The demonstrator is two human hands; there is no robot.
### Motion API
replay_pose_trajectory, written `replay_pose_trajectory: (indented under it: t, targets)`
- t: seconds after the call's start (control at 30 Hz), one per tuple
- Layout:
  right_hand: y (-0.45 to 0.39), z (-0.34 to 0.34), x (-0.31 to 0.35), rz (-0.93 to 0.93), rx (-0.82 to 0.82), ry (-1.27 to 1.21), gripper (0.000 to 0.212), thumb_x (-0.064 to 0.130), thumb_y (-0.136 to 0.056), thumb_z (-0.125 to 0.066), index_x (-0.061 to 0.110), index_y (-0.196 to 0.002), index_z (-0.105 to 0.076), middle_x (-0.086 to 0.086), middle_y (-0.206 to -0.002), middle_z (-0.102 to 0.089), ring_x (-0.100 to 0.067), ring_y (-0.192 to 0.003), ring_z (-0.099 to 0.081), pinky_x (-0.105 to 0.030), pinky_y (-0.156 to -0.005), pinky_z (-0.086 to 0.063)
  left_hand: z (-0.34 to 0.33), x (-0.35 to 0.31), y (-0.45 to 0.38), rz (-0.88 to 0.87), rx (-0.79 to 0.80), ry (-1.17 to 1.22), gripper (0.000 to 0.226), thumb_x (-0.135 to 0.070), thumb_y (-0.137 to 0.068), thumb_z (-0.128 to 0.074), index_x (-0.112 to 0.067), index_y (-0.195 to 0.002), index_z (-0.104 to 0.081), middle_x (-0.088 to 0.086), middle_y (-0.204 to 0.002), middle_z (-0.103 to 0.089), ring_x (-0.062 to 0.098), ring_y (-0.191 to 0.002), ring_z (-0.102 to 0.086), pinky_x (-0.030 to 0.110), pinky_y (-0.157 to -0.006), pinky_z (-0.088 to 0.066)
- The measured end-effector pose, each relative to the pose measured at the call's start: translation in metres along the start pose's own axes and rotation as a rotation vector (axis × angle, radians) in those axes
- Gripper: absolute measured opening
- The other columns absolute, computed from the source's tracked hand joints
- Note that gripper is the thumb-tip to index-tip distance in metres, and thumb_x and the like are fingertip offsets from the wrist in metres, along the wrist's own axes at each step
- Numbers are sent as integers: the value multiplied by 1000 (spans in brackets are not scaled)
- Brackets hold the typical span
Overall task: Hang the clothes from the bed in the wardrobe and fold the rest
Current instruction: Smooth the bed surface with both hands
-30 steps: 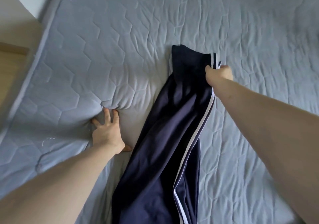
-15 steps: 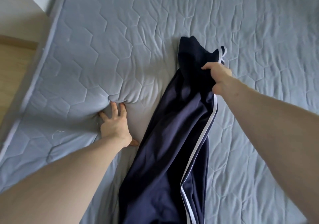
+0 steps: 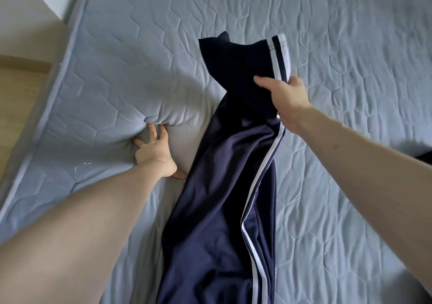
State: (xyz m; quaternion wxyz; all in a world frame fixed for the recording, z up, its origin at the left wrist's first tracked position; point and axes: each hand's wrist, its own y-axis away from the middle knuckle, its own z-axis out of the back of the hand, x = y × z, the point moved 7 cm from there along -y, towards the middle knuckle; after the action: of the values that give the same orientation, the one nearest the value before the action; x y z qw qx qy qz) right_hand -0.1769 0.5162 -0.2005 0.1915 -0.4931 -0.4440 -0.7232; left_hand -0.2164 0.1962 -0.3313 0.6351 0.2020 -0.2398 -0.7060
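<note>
Dark navy track pants point(image 3: 217, 210) with white side stripes lie lengthwise on the bed point(image 3: 350, 69), running from the bottom of the view up to the middle. My right hand point(image 3: 285, 100) grips the far end of the pants and holds it lifted off the cover, so the hem stands up above my fingers. My left hand point(image 3: 154, 149) presses flat on the grey quilted cover just left of the pants, fingers spread, and dents the mattress.
The bed's left edge point(image 3: 46, 121) runs diagonally, with wooden floor point(image 3: 16, 88) and a white wall point(image 3: 28, 6) beyond it. A dark piece of cloth point(image 3: 426, 157) peeks in at the right edge.
My right hand has raised the far end of the pants and drawn it toward me, so the hem now stands upright. My left hand stays pressed on the cover.
</note>
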Motion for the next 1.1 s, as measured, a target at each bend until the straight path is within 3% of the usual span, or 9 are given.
replay_pose_trajectory:
  t: [0.23,0.37,0.43,0.5,0.63,0.77,0.9,1.03,1.1]
  targets:
    - [106,10,-24,178,188,222,11,14,-77,-86,17,-87,-80,-6,-89,-80,-16,-85,-77,-38,-81,-63,-16,20,30,-160,-58,186,126,-59,-70,-87,-31,-165,-9,-9,-173,3,37,-158,5,44,-128,-16]
    - [180,13,-62,225,311,369,9,21,-77,-81,17,-83,-77,-11,-79,-75,-22,-78,-75,-41,-73,-58,-19,42,69,-258,30,315,95,-41,-79,-87,-23,-159,-38,1,-167,-31,27,-157,-20,35,-125,-22]
    - [215,16,-77,275,341,403,13,34,-72,-70,21,-71,-69,-3,-62,-60,-7,-61,-55,-31,-59,-46,-14,53,97,-283,13,365,77,-31,-83,-85,-19,-151,-50,3,-161,-42,23,-149,-39,30,-120,-29]
    - [250,17,-88,364,348,508,20,33,-71,-58,14,-67,-61,-6,-61,-54,-14,-58,-49,-34,-57,-44,-9,63,130,-316,-33,402,62,-23,-85,-82,-21,-142,-59,2,-154,-51,22,-141,-49,30,-115,-36]
    - [308,15,-114,420,427,689,12,3,-70,-60,-4,-79,-62,-23,-79,-62,-41,-85,-59,-51,-68,-51,-10,76,191,-394,-112,436,38,-18,-88,-74,-31,-122,-66,-10,-135,-60,18,-125,-59,36,-105,-47]
    - [365,18,-132,463,465,670,4,0,-78,-65,3,-79,-65,-12,-77,-65,-25,-76,-56,-36,-70,-49,-16,76,243,-474,-129,448,37,-14,-89,-68,-38,-116,-64,-27,-120,-53,8,-114,-58,35,-99,-51]
    - [420,26,-166,370,519,670,30,-3,-74,-67,24,-88,-71,17,-97,-71,0,-103,-62,-17,-90,-49,-16,74,283,-508,-123,441,36,-17,-91,-65,-45,-113,-60,-30,-118,-52,1,-111,-56,30,-93,-52]
    - [460,27,-202,353,683,762,33,-2,-71,-66,20,-96,-72,12,-114,-71,0,-116,-58,-23,-108,-44,-28,69,309,-539,-70,419,33,-13,-92,-63,-38,-115,-64,-25,-117,-55,3,-109,-55,30,-94,-50]
    - [473,31,-224,314,764,860,40,-2,-71,-58,19,-102,-72,8,-125,-69,-7,-128,-54,-27,-125,-22,-36,67,319,-533,-53,403,32,-12,-93,-62,-33,-115,-66,-23,-117,-55,5,-106,-56,31,-93,-51]
